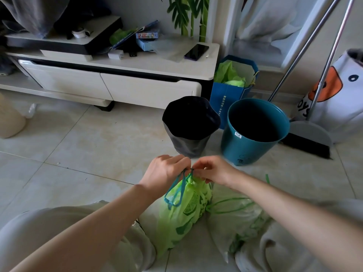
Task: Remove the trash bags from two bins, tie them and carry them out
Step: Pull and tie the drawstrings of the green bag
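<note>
Both bins [253, 130] empty — green bag [182, 213] (full) on floor.

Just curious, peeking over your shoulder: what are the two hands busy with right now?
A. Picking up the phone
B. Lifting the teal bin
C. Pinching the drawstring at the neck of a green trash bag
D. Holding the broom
C: the left hand and right hand meet at the gathered top of the green trash bag, pinching its teal drawstring.
</note>
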